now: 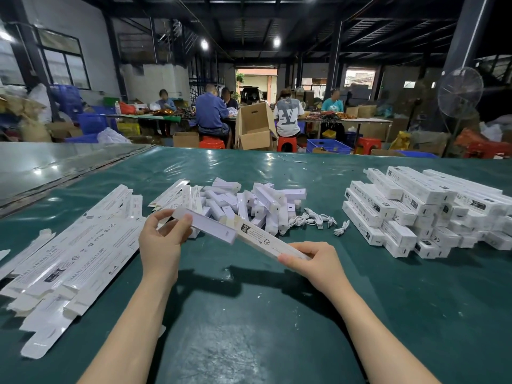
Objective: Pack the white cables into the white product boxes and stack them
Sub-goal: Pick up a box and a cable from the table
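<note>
**A:** While the box (273, 243) hangs above the middle of the green table (249, 314), the left hand (163, 239) grips the white inner tray (206, 224) at its ten o'clock end, fingers curled round it.

**B:** And the right hand (313, 263)?

**A:** Wrapped round the box's four o'clock end, thumb lying along the near edge. The tray sticks out of the box mouth, so I'd call this the sliding-in step. Whether a cable already lies in that tray, I can't tell.

**B:** How will it handle?

**A:** Thin card, light and hollow, by the look of it. I'd expect it to dent if squeezed across the broad faces. Better taken by the long edges near the ends, with tray and box kept in line so the mouth doesn't tear.

**B:** And round about?

**A:** At one o'clock, the white cables (313, 218), small limp coils, just beside a jumble of trays (249, 202) at twelve. Over at two o'clock, well apart, the finished boxes (415, 212) sit stacked in layers. At nine o'clock, flat unfolded boxes (77, 245) lie fanned out.
</note>
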